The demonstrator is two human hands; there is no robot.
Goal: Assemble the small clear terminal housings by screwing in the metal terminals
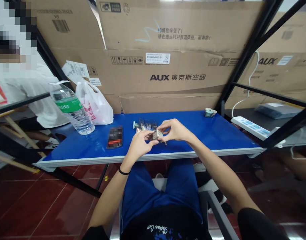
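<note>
I am watching a person who is sitting at a blue table (pixel 228 137) and holding one small pale part (pixel 157 134) above it, near the front edge. The left hand (pixel 139 142) is gripping this part from its left side, with the thumb and fingertips pressing on it. The right hand (pixel 177 130) is pinching it from the other side, and its fingers are also clamped on the part, so the two hands are almost meeting. A black band (pixel 124 171) is circling the left wrist.

Just behind the hands, a group of small parts (pixel 148 124) is lying on the table, partly hidden by the fingers. To the left, a dark phone (pixel 114 137) is lying flat, and beyond it a clear bottle (pixel 76 111) with green label is standing beside a white plastic bag (pixel 99 103). Another small object (pixel 210 112) is resting near the back right corner, well apart from the hands. Behind the table, a large cardboard box (pixel 178 91) is standing.
</note>
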